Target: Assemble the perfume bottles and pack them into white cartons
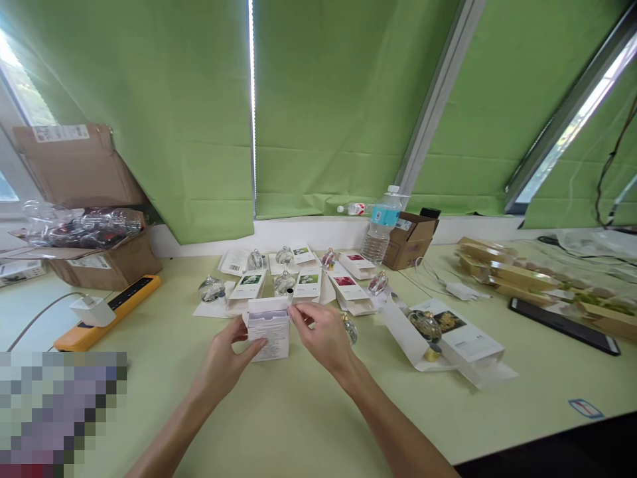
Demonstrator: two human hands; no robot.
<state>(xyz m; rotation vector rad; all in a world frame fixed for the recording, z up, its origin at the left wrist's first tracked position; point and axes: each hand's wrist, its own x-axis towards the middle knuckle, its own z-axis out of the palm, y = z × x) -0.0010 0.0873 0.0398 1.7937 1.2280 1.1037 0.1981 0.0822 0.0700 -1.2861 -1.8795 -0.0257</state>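
Observation:
A small white carton (pixel 271 337) with fine print on its front stands upright on the table, its top flap raised. My left hand (pixel 229 352) grips it from the left side, the thumb across the front. At the upper right corner, my right hand (pixel 321 332) pinches the carton's edge or flap between thumb and forefinger. Behind the carton lie several picture-printed white boxes, among them a green-flower box (pixel 307 284) and a red-flower box (pixel 350 288). Glass perfume-like bottles rest among them, such as a clear bottle (pixel 284 284). Another glass bottle (pixel 350 328) is partly hidden by my right hand.
To the right lie an open white box (pixel 472 342), a dark round glass bottle (pixel 425 325) and a black phone (pixel 562 325). A water bottle (pixel 381 226) stands at the back beside a brown carton (pixel 409 240). At left are an orange power strip (pixel 134 293) and a cardboard box (pixel 114 262).

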